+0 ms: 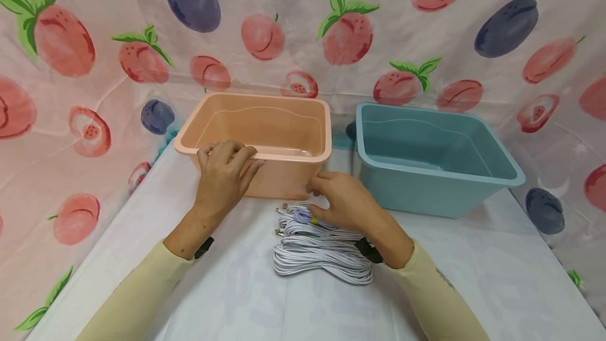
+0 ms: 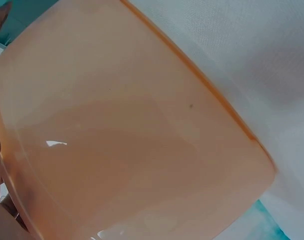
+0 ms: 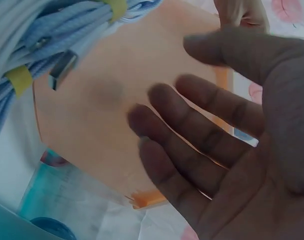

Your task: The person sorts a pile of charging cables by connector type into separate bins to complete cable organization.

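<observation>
Blue bin (image 1: 412, 191): upright at far right, apart from your hands
Peach bin (image 1: 279, 180): upright at far left; you seem to be steadying or placing it
Cables (image 1: 322, 262): white bundles, near side, in front of the bins
Left hand (image 1: 222, 172): clamped on the peach bin's near rim
Right hand (image 1: 344, 200): fingers apart, slightly bent, gripping nothing, by that bin's near right corner; any further shift probably calls for its support there
Sleeve mark (image 1: 445, 279): unreadable; no brands legible

Cables (image 1: 323, 259), probably in layers, on the table (image 1: 246, 299) before the left bin (image 1: 281, 180), right bin (image 1: 421, 191) beside it.
</observation>
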The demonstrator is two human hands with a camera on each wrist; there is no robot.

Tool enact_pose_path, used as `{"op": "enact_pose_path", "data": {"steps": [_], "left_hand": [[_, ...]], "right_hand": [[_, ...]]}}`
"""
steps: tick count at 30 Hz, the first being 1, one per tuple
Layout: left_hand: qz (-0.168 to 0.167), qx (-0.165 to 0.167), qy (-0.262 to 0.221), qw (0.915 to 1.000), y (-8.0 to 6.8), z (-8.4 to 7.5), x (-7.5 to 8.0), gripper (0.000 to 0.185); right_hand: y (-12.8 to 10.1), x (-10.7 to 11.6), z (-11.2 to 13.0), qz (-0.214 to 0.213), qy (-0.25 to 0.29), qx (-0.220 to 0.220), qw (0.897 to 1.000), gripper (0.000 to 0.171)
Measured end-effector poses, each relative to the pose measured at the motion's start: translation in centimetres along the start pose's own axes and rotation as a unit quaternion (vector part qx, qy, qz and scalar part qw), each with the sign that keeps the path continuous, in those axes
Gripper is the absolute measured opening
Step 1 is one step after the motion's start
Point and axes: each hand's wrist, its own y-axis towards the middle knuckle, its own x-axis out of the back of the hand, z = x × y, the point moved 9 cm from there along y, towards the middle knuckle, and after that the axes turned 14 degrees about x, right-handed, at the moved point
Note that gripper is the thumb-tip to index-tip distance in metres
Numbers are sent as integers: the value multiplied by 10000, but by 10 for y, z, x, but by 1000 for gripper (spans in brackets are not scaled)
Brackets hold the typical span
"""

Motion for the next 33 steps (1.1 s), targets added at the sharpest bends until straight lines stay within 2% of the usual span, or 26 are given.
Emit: {"op": "enact_pose_path", "data": {"steps": [6, 15, 24, 33], "left_hand": [[-3, -12, 37, 10000, 0, 0, 1, 30], [35, -12, 36, 10000, 0, 0, 1, 32], [93, 36, -22, 9999, -1, 0, 1, 29], [106, 54, -9, 9999, -1, 1, 0, 29]], "right_hand": [[2, -15, 0, 490, 11, -2, 9988, 23], [-1, -24, 2, 759, -177, 255, 9966, 19], [-2, -32, 1, 1078, -87, 266, 9938, 17], [-2, -40, 0, 1331, 29, 94, 9910, 15]]}}
